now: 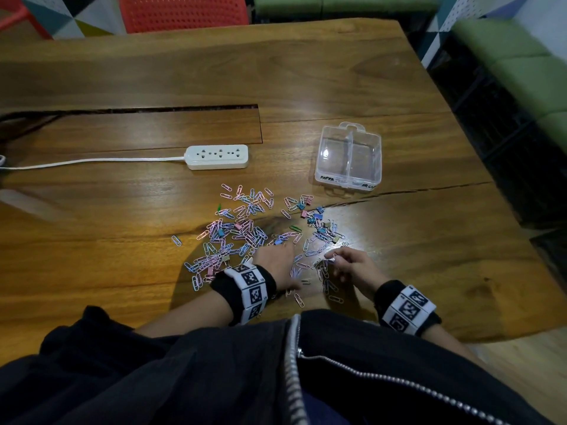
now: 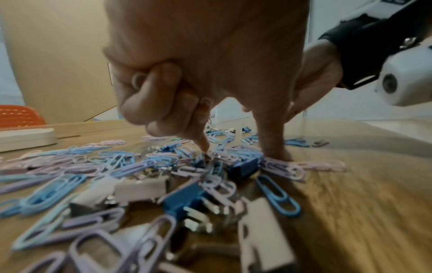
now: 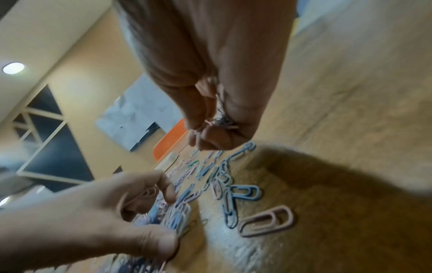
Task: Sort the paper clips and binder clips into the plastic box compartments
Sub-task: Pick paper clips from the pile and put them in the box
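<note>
On the wooden table (image 1: 337, 72) a loose spread of pastel paper clips (image 1: 233, 234) lies near the near edge, pink, blue and lilac ones tangled together, with small binder clips (image 1: 319, 223) mixed in, most of them toward the right side of the spread. The clear plastic box (image 1: 348, 157) stands apart from the pile, farther from the near edge and to the right; its two compartments hold nothing that can be made out, and handwritten labels run along its near wall.

The left hand (image 1: 276, 262) is down in the pile close to the near edge. In the left wrist view its index finger and thumb reach down onto the clips while the other fingers (image 2: 161, 86) are curled into the palm; the right wrist view shows paper clips bunched inside this grip, so it is clenched around a cluster of them. The right hand (image 1: 352, 265) is just beside it, to the right, fingers curled; the right wrist view shows a small bunch of paper clips pinched between its thumb and fingertips (image 3: 210, 133), hanging just above the table.

A blue binder clip (image 2: 184, 199) lies among the paper clips right in front of the left wrist. A white power strip (image 1: 217, 156) with its cord lies farther in, toward the left edge; a red chair (image 1: 184, 12) stands beyond the far edge
</note>
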